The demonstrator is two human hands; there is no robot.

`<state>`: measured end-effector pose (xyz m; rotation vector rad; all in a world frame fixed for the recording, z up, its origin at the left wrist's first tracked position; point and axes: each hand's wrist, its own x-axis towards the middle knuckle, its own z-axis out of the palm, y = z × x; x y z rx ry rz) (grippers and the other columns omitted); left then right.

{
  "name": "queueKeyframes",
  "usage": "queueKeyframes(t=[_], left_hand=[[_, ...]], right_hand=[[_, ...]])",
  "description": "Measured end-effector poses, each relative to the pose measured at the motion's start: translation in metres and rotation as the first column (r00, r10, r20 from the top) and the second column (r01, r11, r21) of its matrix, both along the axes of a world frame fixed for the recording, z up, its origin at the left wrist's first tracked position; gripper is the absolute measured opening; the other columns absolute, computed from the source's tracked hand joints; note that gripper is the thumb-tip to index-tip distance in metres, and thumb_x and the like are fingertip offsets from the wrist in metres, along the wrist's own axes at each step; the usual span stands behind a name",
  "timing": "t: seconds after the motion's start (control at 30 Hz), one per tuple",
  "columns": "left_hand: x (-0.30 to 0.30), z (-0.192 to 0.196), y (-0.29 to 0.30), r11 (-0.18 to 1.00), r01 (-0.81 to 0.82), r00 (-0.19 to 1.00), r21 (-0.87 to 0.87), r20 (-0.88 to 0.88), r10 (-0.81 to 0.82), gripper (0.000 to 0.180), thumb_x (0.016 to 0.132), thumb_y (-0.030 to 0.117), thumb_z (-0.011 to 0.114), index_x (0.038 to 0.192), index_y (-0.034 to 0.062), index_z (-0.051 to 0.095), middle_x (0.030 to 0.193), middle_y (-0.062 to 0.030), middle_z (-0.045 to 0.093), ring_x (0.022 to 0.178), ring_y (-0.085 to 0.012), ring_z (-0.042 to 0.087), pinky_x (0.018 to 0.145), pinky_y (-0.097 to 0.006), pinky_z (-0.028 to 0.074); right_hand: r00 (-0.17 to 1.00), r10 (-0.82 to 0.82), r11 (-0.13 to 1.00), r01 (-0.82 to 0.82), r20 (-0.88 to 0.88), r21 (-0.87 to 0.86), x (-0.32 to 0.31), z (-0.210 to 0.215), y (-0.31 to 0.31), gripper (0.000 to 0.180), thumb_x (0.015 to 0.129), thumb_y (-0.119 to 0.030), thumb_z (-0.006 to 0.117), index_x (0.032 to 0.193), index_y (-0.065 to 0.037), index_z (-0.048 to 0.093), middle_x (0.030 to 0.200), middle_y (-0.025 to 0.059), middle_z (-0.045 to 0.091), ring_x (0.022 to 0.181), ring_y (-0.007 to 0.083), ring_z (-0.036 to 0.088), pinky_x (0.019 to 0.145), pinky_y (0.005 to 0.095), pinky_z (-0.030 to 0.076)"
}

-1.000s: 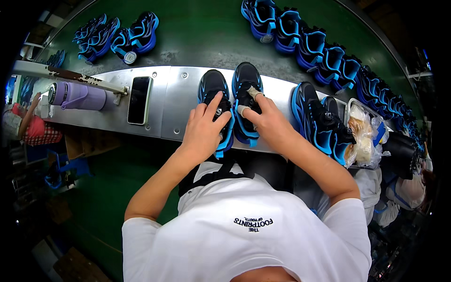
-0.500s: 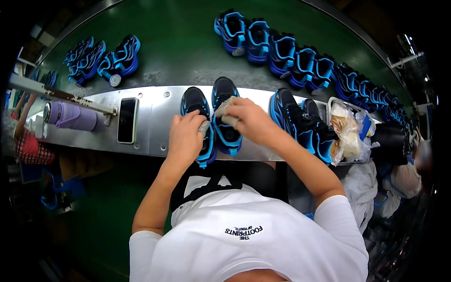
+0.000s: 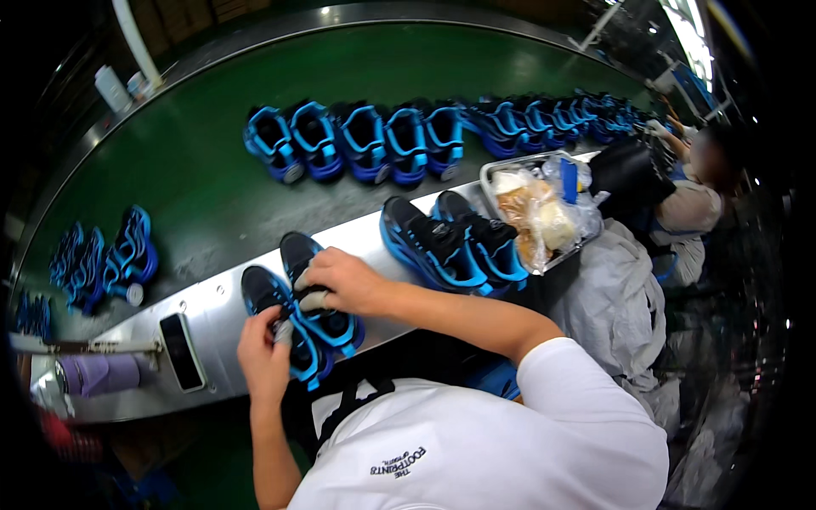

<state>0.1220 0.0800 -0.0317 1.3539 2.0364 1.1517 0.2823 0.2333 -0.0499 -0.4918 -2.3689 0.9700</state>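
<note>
Two black-and-blue sneakers stand side by side on the metal ledge, toes pointing away from me. On the left sneaker (image 3: 262, 289), my left hand (image 3: 262, 353) has its fingers pinched together at the tongue and collar. My right hand (image 3: 353, 285) curls its fingers onto the lacing area of the right sneaker (image 3: 297, 248). Pale covers wrap some fingertips of both hands. Whatever small part lies between the fingers is hidden. A second sneaker pair (image 3: 429, 246) sits on the ledge, right of my right forearm.
Beyond the metal ledge (image 3: 225, 293) runs a green belt (image 3: 212, 200) with a row of sneakers (image 3: 361, 140) and more at left. A phone (image 3: 182, 353) and purple flask (image 3: 100, 374) lie left. At right are a tray of bagged food (image 3: 535, 212), white sacks (image 3: 612, 297) and another person (image 3: 693, 204).
The view has swung to the right, so the sneakers and ledge appear shifted left and tilted. Both hands stay at the same pair, with the right hand's fingers still curled on its sneaker.
</note>
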Motion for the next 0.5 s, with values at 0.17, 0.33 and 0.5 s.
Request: queueKeyframes(t=[0.17, 0.33, 0.5], left_hand=[[0.010, 0.007, 0.006, 1.000, 0.026, 0.984, 0.013, -0.178, -0.023, 0.033, 0.076, 0.000, 0.070, 0.108, 0.0030, 0.065, 0.087, -0.0061, 0.053, 0.064, -0.0161, 0.044, 0.059, -0.028, 0.040], [0.000, 0.009, -0.003, 1.000, 0.020, 0.998, -0.013, 0.066, -0.019, 0.041, 0.076, -0.001, 0.069, 0.117, 0.0033, 0.063, 0.098, -0.0064, 0.059, 0.068, -0.0146, 0.046, 0.061, -0.027, 0.042], [-0.006, 0.002, -0.002, 0.990, 0.127, 0.978, -0.057, 0.171, -0.116, 0.039, 0.081, 0.000, 0.064, 0.120, 0.0034, 0.063, 0.100, -0.0039, 0.065, 0.080, -0.0089, 0.051, 0.071, -0.022, 0.042]], right_hand=[[0.945, 0.324, 0.914, -0.324, -0.040, -0.243, 0.010, 0.012, 0.012, 0.033, 0.078, -0.018, 0.074, 0.109, -0.010, 0.070, 0.098, 0.0118, 0.059, 0.097, 0.0313, 0.057, 0.084, 0.0379, 0.047], [0.973, 0.153, 0.973, -0.119, 0.170, -0.199, 0.009, 0.024, 0.005, 0.032, 0.079, -0.014, 0.073, 0.111, -0.010, 0.069, 0.104, 0.0119, 0.061, 0.099, 0.0304, 0.058, 0.087, 0.0380, 0.047], [0.970, 0.231, 0.970, -0.225, 0.069, -0.089, 0.002, 0.000, 0.010, 0.040, 0.078, -0.019, 0.075, 0.116, -0.010, 0.067, 0.101, 0.0123, 0.062, 0.096, 0.0305, 0.058, 0.087, 0.0375, 0.047]])
